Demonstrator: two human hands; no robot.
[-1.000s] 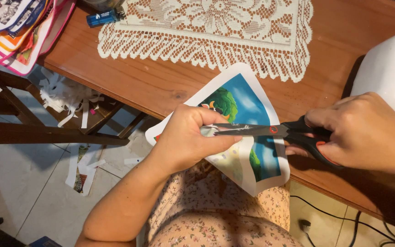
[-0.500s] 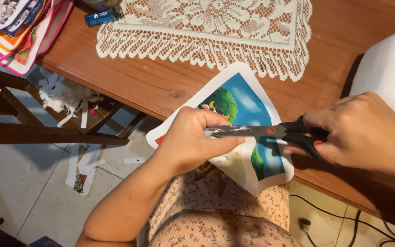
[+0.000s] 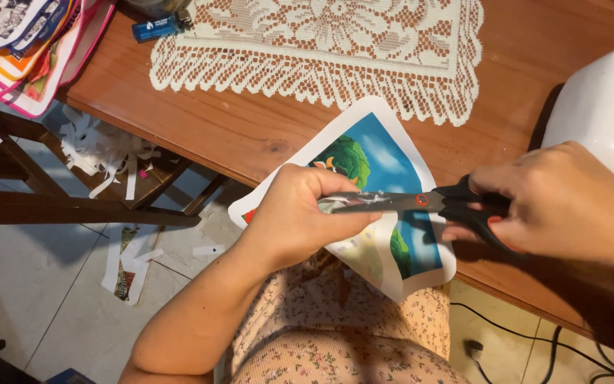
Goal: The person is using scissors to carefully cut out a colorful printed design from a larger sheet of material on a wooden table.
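My left hand (image 3: 300, 217) grips a printed picture sheet (image 3: 381, 160) with a blue sky, green trees and a white border, holding it over the edge of the wooden table (image 3: 250, 131). My right hand (image 3: 566, 206) holds black-handled scissors (image 3: 421, 201) with a red pivot. The blades lie across the sheet and point left toward my left thumb. The blade tips are partly hidden by my left fingers.
A cream lace cloth (image 3: 328, 43) covers the table's middle, with a blue lighter (image 3: 156, 27) at its far left. Colourful printed sheets (image 3: 23, 43) lie at the top left. A white rounded object (image 3: 602, 107) stands at right. Paper scraps (image 3: 119, 160) litter a wooden chair and the tiled floor. Cables (image 3: 556, 348) run below.
The scissors and both hands have shifted slightly; the blades have closed a little further along the sheet. The sheet stays in my left hand.
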